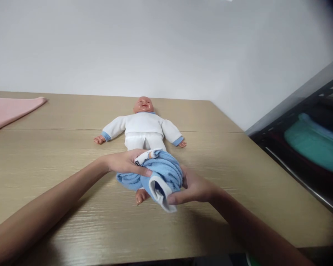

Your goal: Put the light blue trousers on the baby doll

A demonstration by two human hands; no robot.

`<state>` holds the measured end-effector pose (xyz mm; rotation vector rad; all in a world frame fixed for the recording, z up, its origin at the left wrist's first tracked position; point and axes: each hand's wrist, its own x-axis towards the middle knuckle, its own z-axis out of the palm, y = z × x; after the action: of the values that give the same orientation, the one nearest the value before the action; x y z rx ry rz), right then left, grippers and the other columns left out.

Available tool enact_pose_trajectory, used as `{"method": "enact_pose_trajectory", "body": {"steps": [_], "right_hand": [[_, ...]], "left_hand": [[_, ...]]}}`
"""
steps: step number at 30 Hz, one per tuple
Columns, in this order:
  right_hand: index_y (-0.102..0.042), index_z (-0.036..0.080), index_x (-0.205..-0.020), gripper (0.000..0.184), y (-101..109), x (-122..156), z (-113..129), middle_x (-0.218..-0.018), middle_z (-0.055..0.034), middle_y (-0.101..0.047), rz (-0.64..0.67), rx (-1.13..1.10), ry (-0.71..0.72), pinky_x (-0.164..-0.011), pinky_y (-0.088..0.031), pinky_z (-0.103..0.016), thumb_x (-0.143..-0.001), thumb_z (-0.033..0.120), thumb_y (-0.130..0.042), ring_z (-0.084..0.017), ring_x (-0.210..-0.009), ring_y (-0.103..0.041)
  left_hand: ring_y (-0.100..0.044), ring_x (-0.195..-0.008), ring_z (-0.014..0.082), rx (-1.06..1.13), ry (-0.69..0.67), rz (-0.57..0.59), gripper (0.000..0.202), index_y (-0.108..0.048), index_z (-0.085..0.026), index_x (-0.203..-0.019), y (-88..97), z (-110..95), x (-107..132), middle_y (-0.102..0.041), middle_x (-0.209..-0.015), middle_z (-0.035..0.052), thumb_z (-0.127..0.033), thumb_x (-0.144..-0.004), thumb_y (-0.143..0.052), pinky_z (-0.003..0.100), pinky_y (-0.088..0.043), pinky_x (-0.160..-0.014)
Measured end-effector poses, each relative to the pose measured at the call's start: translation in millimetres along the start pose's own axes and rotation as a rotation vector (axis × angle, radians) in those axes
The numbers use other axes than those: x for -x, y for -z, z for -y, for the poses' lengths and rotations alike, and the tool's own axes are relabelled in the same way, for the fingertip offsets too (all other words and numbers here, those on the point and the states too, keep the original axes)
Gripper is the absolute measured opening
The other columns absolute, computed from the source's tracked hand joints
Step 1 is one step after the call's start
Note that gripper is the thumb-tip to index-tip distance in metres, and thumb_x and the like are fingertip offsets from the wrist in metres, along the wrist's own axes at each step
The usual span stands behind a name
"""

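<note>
A baby doll [143, 122] lies on its back with its head away from me, dressed in a white top with blue cuffs and white bottoms. Bunched around its lower legs are light blue baby pants [166, 168] with white trim. One bare doll foot [141, 196] sticks out below the cloth on the left; the other foot is hidden. My left hand [127, 162] grips the bunched cloth from the left, thumb on top. On the right, my right hand [195, 187] pinches the pants near a white-edged leg cuff [161, 193], whose opening faces me.
The doll rests on a light wooden table [58, 155] that meets a pale wall [113, 44] at the back. A pink cloth [11, 111] lies at the far left. Beyond the table's right edge are a black rack [283, 155] and a teal item [313, 144].
</note>
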<state>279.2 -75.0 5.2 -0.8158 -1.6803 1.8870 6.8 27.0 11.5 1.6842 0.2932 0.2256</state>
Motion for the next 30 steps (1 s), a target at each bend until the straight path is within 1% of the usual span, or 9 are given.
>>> {"method": "enact_pose_trajectory", "body": {"steps": [4,8,12,14,17,22,25,27,30], "right_hand": [[-0.077,0.024,-0.124,0.062,4,-5,-11,-0.104,-0.0004,-0.077,-0.034,-0.171,0.107,-0.091,-0.06,-0.03,-0.076,0.048,-0.106,-0.02,-0.091,-0.07],[-0.076,0.022,-0.115,0.057,1,-4,-11,-0.092,0.0022,-0.07,-0.007,-0.169,0.095,-0.077,-0.055,-0.026,-0.074,0.047,-0.107,-0.016,-0.078,-0.061],[-0.073,0.026,-0.134,0.061,-8,-1,-4,-0.114,-0.0038,-0.073,-0.177,-0.006,0.108,-0.082,-0.058,-0.029,-0.084,0.047,-0.101,-0.021,-0.095,-0.066],[-0.074,0.025,-0.13,0.055,-12,0,-1,-0.115,-0.0054,-0.074,-0.269,0.1,0.129,-0.083,-0.06,-0.032,-0.087,0.047,-0.1,-0.023,-0.097,-0.067],[-0.077,0.022,-0.112,0.041,-13,2,1,-0.099,-0.0042,-0.073,-0.273,0.123,0.126,-0.079,-0.061,-0.033,-0.091,0.053,-0.096,-0.022,-0.087,-0.067],[-0.076,0.019,-0.109,0.051,-6,-2,-9,-0.088,-0.0006,-0.068,-0.119,-0.195,0.135,-0.065,-0.055,-0.026,-0.091,0.064,-0.093,-0.015,-0.072,-0.061],[-0.071,0.02,-0.092,0.051,-4,-8,-18,-0.083,0.0015,-0.061,-0.021,-0.307,0.163,-0.063,-0.05,-0.023,-0.088,0.062,-0.098,-0.013,-0.07,-0.055],[-0.067,0.02,-0.084,0.053,-4,-11,-23,-0.082,0.0022,-0.059,-0.007,-0.32,0.195,-0.067,-0.049,-0.024,-0.084,0.06,-0.102,-0.014,-0.072,-0.052],[-0.072,0.02,-0.095,0.054,-3,-11,-25,-0.086,0.0017,-0.063,-0.043,-0.304,0.17,-0.071,-0.05,-0.026,-0.079,0.06,-0.105,-0.015,-0.075,-0.052]], "left_hand": [[-0.073,-0.098,0.0247,-0.019,0.019,-0.001,0.068,-0.078,-0.017,-0.129,4.0,4,4,-0.081,-0.112,0.0103,-0.076,-0.095,-0.083,0.035,-0.064,-0.089],[-0.068,-0.087,0.0217,-0.056,0.016,-0.037,0.072,-0.078,-0.016,-0.108,4.2,6,3,-0.076,-0.094,0.0072,-0.087,-0.096,-0.072,0.029,-0.061,-0.076],[-0.066,-0.078,0.02,-0.066,-0.025,0.008,0.072,-0.08,-0.016,-0.099,1.2,2,2,-0.075,-0.089,0.0072,-0.088,-0.093,-0.075,0.028,-0.059,-0.067],[-0.071,-0.077,0.0224,0.005,-0.018,0.074,0.067,-0.082,-0.017,-0.099,-0.7,0,2,-0.079,-0.089,0.0089,-0.082,-0.086,-0.088,0.031,-0.062,-0.069],[-0.081,-0.08,0.0277,0.129,0.1,0.194,0.052,-0.085,-0.018,-0.099,-3.0,-1,3,-0.084,-0.091,0.0117,-0.063,-0.081,-0.1,0.037,-0.069,-0.075],[-0.079,-0.091,0.0249,0.084,0.096,0.064,0.047,-0.085,-0.018,-0.107,-0.8,2,5,-0.085,-0.097,0.0076,-0.051,-0.079,-0.103,0.035,-0.069,-0.087],[-0.077,-0.1,0.0244,0.069,0.054,0.059,0.05,-0.084,-0.016,-0.114,2.2,5,5,-0.084,-0.105,0.0079,-0.053,-0.084,-0.1,0.035,-0.066,-0.096],[-0.076,-0.104,0.0251,0.08,0.028,0.065,0.051,-0.083,-0.016,-0.116,3.1,6,5,-0.084,-0.107,0.0079,-0.055,-0.086,-0.098,0.037,-0.064,-0.103],[-0.075,-0.107,0.0263,0.086,0.027,0.055,0.047,-0.081,-0.017,-0.115,2.0,4,5,-0.082,-0.103,0.0062,-0.055,-0.09,-0.094,0.04,-0.062,-0.109]]}}
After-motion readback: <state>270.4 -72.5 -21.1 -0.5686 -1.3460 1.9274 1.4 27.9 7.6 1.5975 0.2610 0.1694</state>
